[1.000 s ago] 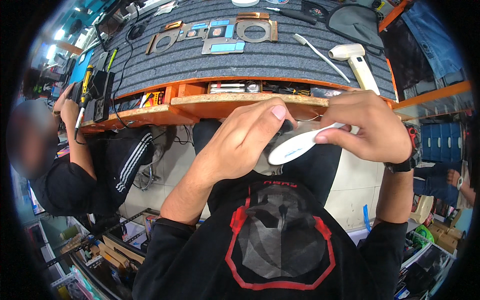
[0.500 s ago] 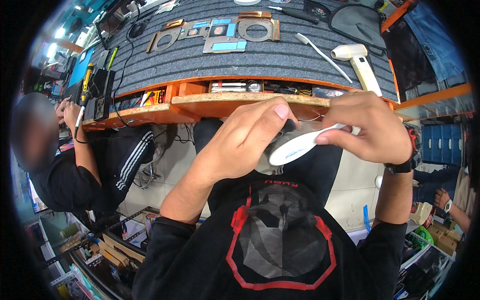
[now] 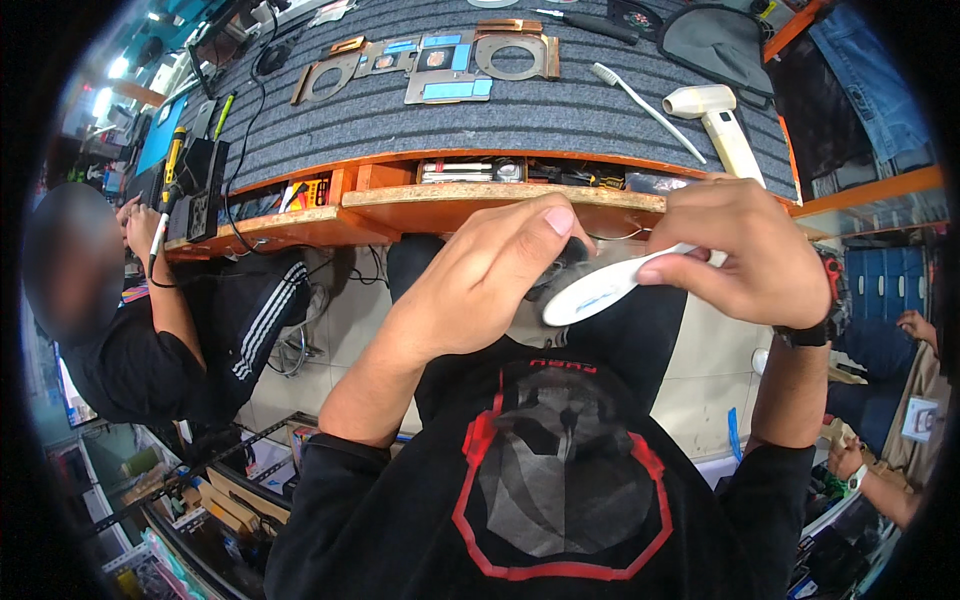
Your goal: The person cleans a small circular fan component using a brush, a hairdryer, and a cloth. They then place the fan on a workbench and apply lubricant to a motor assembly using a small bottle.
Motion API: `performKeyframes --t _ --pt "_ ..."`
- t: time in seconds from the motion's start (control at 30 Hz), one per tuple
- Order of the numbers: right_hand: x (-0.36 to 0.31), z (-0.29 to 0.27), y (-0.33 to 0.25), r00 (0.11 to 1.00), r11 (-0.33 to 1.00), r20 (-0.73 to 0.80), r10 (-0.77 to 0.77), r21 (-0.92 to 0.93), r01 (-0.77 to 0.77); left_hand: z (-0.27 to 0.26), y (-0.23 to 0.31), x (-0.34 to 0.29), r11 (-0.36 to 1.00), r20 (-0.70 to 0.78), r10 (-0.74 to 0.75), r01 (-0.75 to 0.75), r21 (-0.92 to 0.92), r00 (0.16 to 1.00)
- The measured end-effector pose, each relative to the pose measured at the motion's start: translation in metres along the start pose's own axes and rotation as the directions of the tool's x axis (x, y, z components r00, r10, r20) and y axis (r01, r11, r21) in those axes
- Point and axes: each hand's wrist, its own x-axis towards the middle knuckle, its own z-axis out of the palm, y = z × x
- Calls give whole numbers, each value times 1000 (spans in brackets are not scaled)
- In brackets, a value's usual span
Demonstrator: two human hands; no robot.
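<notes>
My right hand [image 3: 742, 250] pinches a white brush-like tool with an oval head [image 3: 594, 294] between thumb and fingers. Its flat back faces up, and its underside is hidden. Just left of it, my left hand [image 3: 478, 280] is curled around a dark, rounded part [image 3: 572, 254], mostly covered by the fingers. I cannot make out what kind of part it is. The oval head lies close against this part; whether they touch is unclear. Both hands are above my lap, in front of the bench edge.
A copper-and-metal heatsink plate [image 3: 457, 92] with blue pads and two round openings lies on the striped grey mat [image 3: 400, 130]. Right of it are a white toothbrush [image 3: 650, 112] and a cream handheld blower [image 3: 712, 108]. An open drawer [image 3: 480, 200] holds tools. People are at left [image 3: 150, 340] and right [image 3: 885, 490].
My right hand and the white tool have shifted slightly right and up. My left hand stays nearly in place. At the far right, the other person's hands have moved.
</notes>
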Motion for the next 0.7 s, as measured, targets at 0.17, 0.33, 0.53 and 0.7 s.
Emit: performKeyframes --t 0.17,0.33,0.53,0.7 --pt "9 10 -3 999 999 11 -37 -15 37 4 -10 2 996 -7 77 -77 33 997" --pt "-10 -8 4 981 997 -193 16 -74 -31 -10 -5 1 907 -31 -295 270 -323 955" --pt "-3 -6 -8 987 943 -138 -79 -332 29 1 -23 1 998 37 -26 28 -54 999" --pt "11 7 -15 981 934 -89 -172 -332 133 8 -22 1 997 26 41 -39 -71 999"
